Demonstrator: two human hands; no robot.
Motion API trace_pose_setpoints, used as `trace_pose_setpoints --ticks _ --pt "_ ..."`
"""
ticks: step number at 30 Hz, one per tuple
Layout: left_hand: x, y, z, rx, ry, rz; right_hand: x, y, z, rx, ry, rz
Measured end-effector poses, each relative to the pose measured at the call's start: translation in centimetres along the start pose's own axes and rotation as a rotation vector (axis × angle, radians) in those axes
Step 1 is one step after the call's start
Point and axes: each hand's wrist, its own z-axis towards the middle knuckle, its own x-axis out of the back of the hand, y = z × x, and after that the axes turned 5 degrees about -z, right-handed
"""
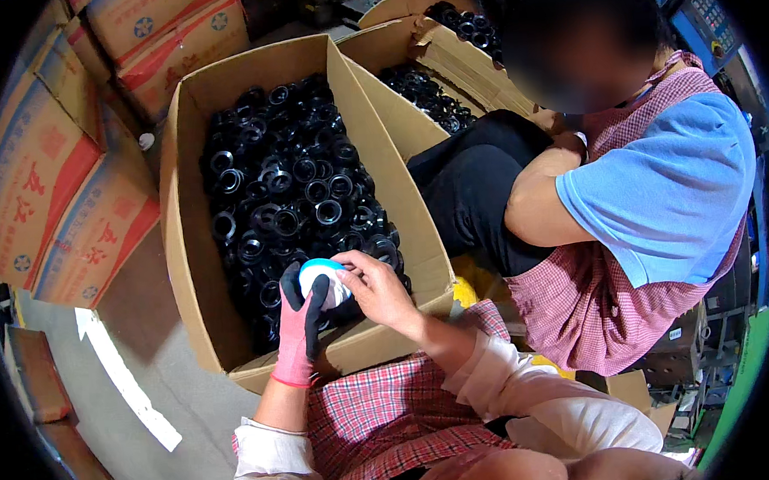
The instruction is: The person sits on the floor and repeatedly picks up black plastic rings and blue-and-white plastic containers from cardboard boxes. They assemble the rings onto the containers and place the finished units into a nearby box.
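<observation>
Checked apron (pixel 383 412) and white sleeves fill the foreground as a seated worker bends over an open cardboard box (pixel 189 274) heaped with black rings (pixel 292 188). At far left, sealed cartons (pixel 65 194) with red and blue print stand stacked against the concrete floor (pixel 157 327). Moving right, the left hand (pixel 301 325), in a pink and black glove, is curled around the underside of a small round piece (pixel 322 273) with a light blue rim and a white middle, gripping it just above the near edge of the box. The bare right hand (pixel 378 287) is partly closed, its thumb and fingertips pinching the same piece from the right side and top. Both hands meet on it, over the rings. By the look of it, the step in hand is fitting or checking this one piece; the next move would seem to call for a steady grip from the gloved hand while the bare fingers turn or press. Whether a black ring sits underneath cannot be told. Further right, a second box (pixel 396 111) of rings stands open, and a co-worker (pixel 648 186) in a blue shirt and checked apron sits beside it with arms folded across the knees.
</observation>
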Motion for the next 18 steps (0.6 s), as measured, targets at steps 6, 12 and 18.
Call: trace_pose_setpoints --ticks 6,12,18 --pt "0.4 -0.5 0.4 0.094 0.026 -0.030 0.3 -1.4 -0.1 0.034 -0.101 -0.089" --pt "0.5 -1.5 0.6 0.077 0.019 -0.119 0.2 -1.6 -0.1 -0.005 -0.124 -0.030" --pt "0.6 -2.1 0.8 0.072 0.045 -0.112 -0.8 0.7 -0.3 0.001 -0.125 0.106"
